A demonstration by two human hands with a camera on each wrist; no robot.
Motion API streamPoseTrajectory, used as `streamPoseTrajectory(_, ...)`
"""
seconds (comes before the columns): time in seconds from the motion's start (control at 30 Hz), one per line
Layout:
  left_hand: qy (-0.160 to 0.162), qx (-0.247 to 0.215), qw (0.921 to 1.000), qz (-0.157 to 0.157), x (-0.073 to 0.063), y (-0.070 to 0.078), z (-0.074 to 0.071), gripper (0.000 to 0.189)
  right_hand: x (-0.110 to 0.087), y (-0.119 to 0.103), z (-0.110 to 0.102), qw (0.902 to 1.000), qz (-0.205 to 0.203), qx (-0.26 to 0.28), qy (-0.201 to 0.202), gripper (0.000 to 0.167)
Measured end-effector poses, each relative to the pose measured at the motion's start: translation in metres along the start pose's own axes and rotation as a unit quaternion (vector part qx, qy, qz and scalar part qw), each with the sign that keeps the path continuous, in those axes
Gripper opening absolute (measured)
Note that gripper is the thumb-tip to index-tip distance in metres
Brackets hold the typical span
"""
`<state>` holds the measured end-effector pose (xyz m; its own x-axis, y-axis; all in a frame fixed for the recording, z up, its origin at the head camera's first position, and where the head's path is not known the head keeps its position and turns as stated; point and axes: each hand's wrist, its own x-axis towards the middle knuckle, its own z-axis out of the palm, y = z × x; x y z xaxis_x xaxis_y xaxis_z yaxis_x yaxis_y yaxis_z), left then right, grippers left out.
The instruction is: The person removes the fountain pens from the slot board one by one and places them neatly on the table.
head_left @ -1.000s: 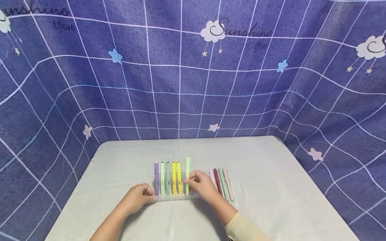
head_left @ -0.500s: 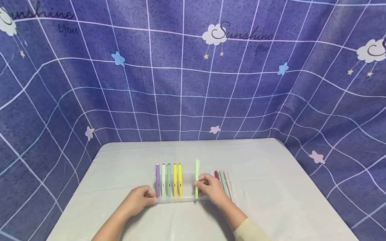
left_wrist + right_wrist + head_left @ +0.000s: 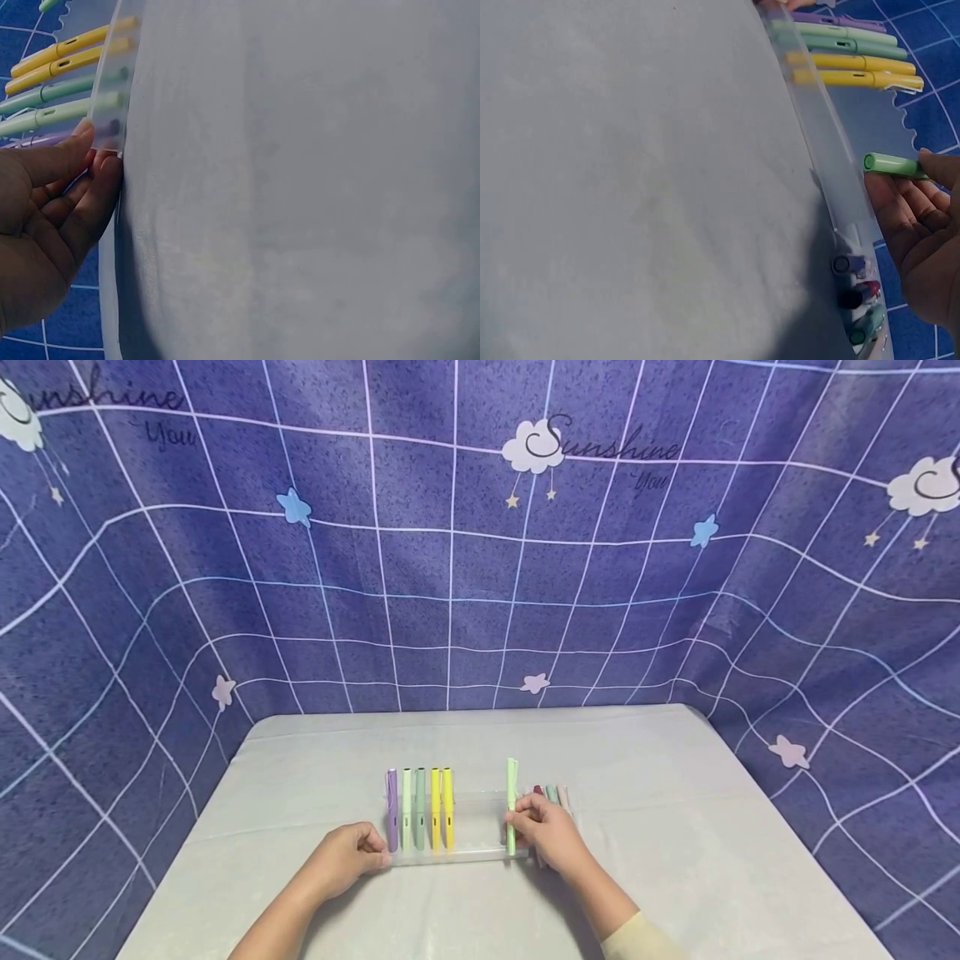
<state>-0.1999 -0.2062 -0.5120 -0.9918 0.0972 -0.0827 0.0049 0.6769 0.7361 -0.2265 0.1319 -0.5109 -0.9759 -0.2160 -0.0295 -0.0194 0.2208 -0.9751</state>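
My right hand (image 3: 553,837) pinches a light green pen (image 3: 512,789) between thumb and fingers, over the right part of a clear plastic pen holder (image 3: 480,828). In the right wrist view, the pen's round end (image 3: 868,163) points toward the holder's front wall. At the holder's front left corner, my left hand (image 3: 347,858) grips the plastic, thumb on top and fingers below. Side by side in its left half lie a purple pen (image 3: 392,814), a pale green pen (image 3: 407,814), a grey-green pen (image 3: 420,814) and two yellow pens (image 3: 448,814).
Several more pens lie at the right, partly hidden behind my right hand: a dark red pen (image 3: 865,294), a lilac pen (image 3: 849,264) and a green pen (image 3: 867,325) among them. A pale cloth covers the table (image 3: 300,777). A blue grid-patterned curtain (image 3: 480,568) surrounds it.
My right hand has slid rightward along the holder with the light green pen, now covering more of the pens at the right. My left hand stays at the corner.
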Motion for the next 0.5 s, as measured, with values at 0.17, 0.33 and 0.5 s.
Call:
streamPoseTrajectory(0.17,0.0,0.001,1.0,0.0,0.0,0.0,0.0,0.017,-0.004,0.001,-0.009,0.9999,-0.004,-0.015,0.007,0.027)
streamPoseTrajectory(0.33,-0.001,0.001,1.0,0.0,0.001,0.001,0.001,0.017,-0.006,0.002,-0.02,0.9996,0.006,-0.02,0.017,0.026)
streamPoseTrajectory(0.5,0.001,0.004,1.0,-0.001,0.002,0.0,0.001,0.017,-0.009,0.0,-0.029,0.9995,0.007,-0.008,0.029,0.025)
